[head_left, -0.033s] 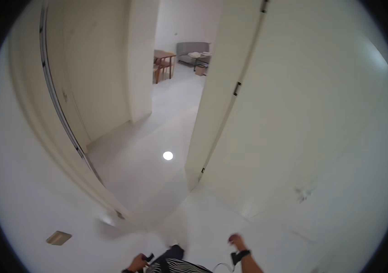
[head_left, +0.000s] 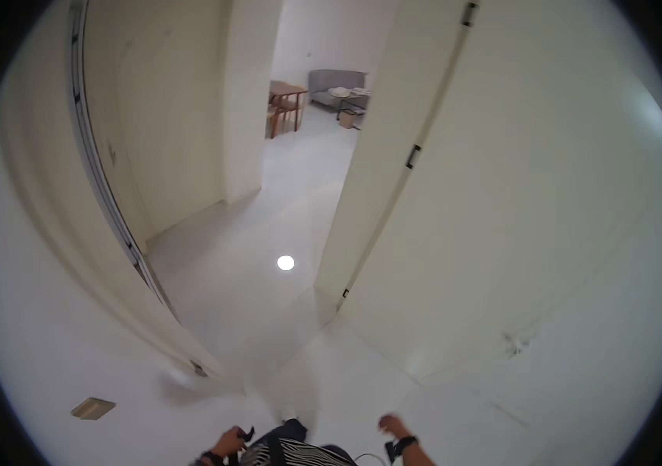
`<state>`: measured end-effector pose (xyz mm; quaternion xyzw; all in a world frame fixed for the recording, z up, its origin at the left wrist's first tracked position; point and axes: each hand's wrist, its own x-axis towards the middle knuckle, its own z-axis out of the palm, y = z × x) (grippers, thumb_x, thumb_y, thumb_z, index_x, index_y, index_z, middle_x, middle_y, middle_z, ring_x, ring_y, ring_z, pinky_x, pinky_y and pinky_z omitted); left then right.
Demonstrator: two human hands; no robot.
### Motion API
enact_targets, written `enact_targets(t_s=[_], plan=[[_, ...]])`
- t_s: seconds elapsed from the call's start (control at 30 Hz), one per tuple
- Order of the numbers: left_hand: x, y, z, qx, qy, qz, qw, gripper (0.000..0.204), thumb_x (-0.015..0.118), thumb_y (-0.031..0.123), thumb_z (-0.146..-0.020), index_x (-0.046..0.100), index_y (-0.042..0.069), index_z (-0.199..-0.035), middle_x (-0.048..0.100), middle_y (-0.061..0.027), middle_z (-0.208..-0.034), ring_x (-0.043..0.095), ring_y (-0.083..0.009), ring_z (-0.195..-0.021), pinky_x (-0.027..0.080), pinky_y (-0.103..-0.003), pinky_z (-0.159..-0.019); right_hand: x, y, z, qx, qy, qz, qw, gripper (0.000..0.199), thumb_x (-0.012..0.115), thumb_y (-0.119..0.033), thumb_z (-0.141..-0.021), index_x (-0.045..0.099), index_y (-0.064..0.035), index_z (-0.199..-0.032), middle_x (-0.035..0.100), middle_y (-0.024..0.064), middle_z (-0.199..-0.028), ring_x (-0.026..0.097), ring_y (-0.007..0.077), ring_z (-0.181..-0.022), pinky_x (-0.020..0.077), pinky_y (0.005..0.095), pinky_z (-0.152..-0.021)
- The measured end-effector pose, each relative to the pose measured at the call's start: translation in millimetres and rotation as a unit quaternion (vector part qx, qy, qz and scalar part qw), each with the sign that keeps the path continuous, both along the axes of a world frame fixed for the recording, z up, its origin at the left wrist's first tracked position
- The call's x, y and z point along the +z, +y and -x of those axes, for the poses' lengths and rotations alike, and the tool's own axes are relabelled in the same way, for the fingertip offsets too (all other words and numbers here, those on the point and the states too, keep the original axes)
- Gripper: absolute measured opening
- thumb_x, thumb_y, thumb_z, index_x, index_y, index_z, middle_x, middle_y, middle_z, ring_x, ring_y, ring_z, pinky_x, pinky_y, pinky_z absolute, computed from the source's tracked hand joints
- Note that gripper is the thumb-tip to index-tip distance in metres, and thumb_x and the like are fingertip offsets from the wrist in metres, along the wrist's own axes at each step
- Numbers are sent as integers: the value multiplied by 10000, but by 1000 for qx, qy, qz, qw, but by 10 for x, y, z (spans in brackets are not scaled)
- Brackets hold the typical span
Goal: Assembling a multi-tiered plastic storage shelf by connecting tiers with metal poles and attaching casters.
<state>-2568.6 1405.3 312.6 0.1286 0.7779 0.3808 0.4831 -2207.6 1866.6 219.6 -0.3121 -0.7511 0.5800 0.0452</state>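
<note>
A hinged cream door (head_left: 533, 194) stands open at right; below, the right hand (head_left: 395, 426) hangs loosely curled, whether gripping I cannot tell; the left hand (head_left: 228, 443) clasps a small dark object (head_left: 248, 435), left of the striped top (head_left: 308, 453)

On the left wall (head_left: 28, 326) there is a plate (head_left: 93, 408), and the open door (head_left: 494, 202) stands at the right. Between them the floor (head_left: 222, 311) leads into a farther room (head_left: 327, 35), where the sofa (head_left: 337, 79) is behind and to the right of a bench (head_left: 288, 88).
</note>
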Motion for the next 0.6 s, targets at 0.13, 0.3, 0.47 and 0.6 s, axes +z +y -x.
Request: enact_targets(t_s=[0.13,0.3,0.47,0.6], plan=[[461,832,914,-245,172,37,953,287,602,87,-751,574,57,-1035,665,-141,-860,665,-235,-731,510,-351,-678,-286,-604,-446,207,-509,89,831,462,527,-330,-901,418,-102,-1288,524,151,-1248,571,377,-1007,511,446,-787],[462,1614,1742,-9,41,-22,999,276,508,57,-754,600,26,-1013,652,-167,-826,645,-265,-737,498,-357,-682,-430,670,1660,336,-437,-28,834,364,530,-318,-869,465,-106,-1158,547,143,-1128,579,355,-940,498,446,-743],[499,1991,2166,33,126,68,989,328,558,150,-746,578,7,-1040,635,-194,-906,614,-329,-865,476,-393,-778,-705,2029,3335,494,-347,-163,780,254,535,-304,-829,524,-112,-995,575,133,-978,589,326,-856,482,446,-688],[357,2440,2810,42,162,92,982,424,651,338,-740,584,30,-1024,620,-197,-942,579,-372,-921,458,-417,-825,-941,2797,4888,542,-254,-262,757,192,538,-293,-797,571,-116,-864,598,125,-858,597,304,-789,469,446,-644]])
